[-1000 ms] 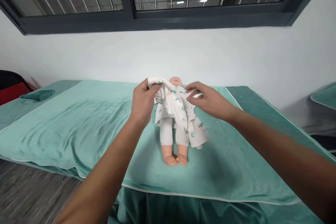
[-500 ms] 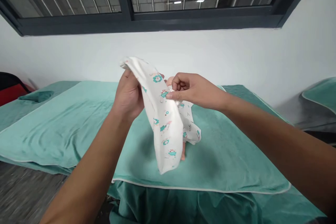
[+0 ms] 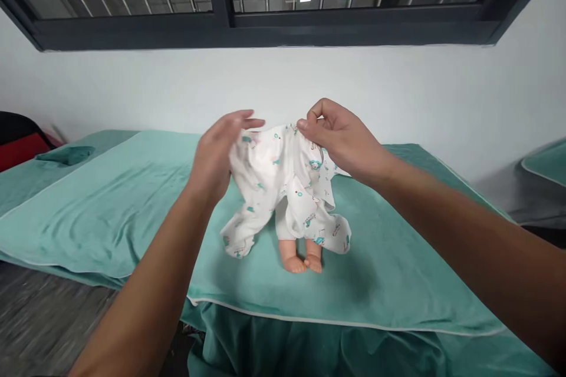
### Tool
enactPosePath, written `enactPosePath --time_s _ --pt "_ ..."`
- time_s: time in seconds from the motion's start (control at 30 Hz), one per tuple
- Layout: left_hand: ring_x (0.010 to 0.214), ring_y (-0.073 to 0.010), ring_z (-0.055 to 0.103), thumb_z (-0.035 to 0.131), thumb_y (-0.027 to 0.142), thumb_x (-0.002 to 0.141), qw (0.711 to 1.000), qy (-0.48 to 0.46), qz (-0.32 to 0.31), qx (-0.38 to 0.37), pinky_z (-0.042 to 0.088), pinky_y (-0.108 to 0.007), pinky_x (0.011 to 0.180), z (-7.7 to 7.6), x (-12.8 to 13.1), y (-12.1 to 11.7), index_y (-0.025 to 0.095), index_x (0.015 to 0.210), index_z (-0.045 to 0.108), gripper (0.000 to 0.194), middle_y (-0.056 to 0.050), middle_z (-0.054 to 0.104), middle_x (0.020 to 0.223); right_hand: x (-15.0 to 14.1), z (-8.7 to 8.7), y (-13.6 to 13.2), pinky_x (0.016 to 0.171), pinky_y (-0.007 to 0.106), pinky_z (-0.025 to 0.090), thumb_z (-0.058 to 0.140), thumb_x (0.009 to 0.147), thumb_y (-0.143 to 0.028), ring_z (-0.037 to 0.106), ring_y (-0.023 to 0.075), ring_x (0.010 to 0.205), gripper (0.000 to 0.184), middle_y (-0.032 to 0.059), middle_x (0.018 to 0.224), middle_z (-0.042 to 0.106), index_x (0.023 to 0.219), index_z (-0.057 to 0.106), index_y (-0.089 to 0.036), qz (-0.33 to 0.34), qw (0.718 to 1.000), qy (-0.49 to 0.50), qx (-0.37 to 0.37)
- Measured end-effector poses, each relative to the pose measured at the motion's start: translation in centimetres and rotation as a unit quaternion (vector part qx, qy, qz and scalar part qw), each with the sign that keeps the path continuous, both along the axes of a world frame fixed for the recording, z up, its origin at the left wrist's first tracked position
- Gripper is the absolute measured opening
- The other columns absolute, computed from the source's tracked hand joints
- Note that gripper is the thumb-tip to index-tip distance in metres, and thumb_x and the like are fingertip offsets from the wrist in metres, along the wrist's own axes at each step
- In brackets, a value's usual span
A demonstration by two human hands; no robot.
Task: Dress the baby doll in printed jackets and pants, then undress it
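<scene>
A pair of white baby pants (image 3: 265,168) with small teal and pink prints hangs spread in front of me, waistband up and both legs dangling. My right hand (image 3: 338,132) pinches the waistband between thumb and forefinger at its right end. Beside the left end, my left hand (image 3: 223,144) has its fingers stretched out, slightly blurred; its thumb is hidden. Behind the pants lies a baby doll (image 3: 292,258), its bare feet and lower legs showing below. Part of a matching printed top (image 3: 326,182) shows at the right. The pants hide the doll's head and most of its body.
A light teal cover (image 3: 398,283) with white piping lies over the bed. Darker teal fabric (image 3: 318,341) hangs at the front edge. Behind stands a white wall (image 3: 132,88) under a dark-framed window (image 3: 354,26). A black and red object (image 3: 20,144) is at far left.
The pants have turned from a narrow folded strip to spread out, both legs apart. My left hand has opened its fingers. The doll's feet have come into view.
</scene>
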State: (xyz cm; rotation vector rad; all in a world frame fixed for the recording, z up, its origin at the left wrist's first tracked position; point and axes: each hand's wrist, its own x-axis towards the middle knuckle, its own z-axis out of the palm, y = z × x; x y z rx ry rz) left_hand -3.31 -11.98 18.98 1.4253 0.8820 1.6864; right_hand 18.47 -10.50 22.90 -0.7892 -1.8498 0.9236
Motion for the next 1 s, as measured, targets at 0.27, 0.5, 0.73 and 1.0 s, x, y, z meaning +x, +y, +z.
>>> enactPosePath --time_s 0.27,0.5,0.73,1.0 --pt "0.077 -0.0196 0.065 0.073 0.054 0.078 0.958 0.262 -0.108 -0.046 0.050 -0.028 0.064 0.4 2.7 -0.5 0.017 0.091 0.068 0.039 -0.003 0.070 0.085 -0.8 -0.6 0.6 0.050 0.026 0.025 0.068 0.087 -0.057 0.036 0.0117 0.054 0.038 -0.0051 0.062 0.040 0.084 0.047 -0.026 0.014 1.000 0.012 -0.019" --pt "0.062 -0.0138 0.054 0.073 0.050 0.080 0.998 0.067 -0.007 -0.009 0.042 -0.025 0.055 0.1 3.3 0.4 0.020 0.077 0.060 0.034 0.001 0.058 0.067 2.0 -0.5 0.9 0.050 0.026 0.026 0.075 0.080 -0.058 0.039 0.0101 0.055 0.040 -0.0035 0.062 0.047 0.074 0.058 -0.021 0.029 0.992 -0.109 -0.051" --pt "0.071 -0.0158 0.055 0.077 0.039 0.077 0.993 0.109 0.033 0.025 0.042 -0.025 0.061 0.0 3.9 0.4 0.019 0.077 0.066 0.023 0.000 0.063 0.072 2.7 -1.3 -0.3 0.053 0.027 0.035 0.084 0.070 -0.052 0.051 0.0120 0.057 0.037 -0.0016 0.065 0.057 0.069 0.066 -0.020 0.096 0.974 -0.154 -0.133" --pt "0.063 -0.0145 0.056 0.084 0.038 0.070 0.970 0.181 -0.151 -0.050 0.039 -0.025 0.054 1.2 4.3 -0.9 0.018 0.080 0.066 0.029 -0.001 0.064 0.071 2.1 -1.4 -0.1 0.056 0.027 0.041 0.076 0.078 -0.058 0.057 0.0150 0.065 0.038 0.0010 0.076 0.065 0.085 0.067 -0.021 0.015 0.992 0.067 -0.109"
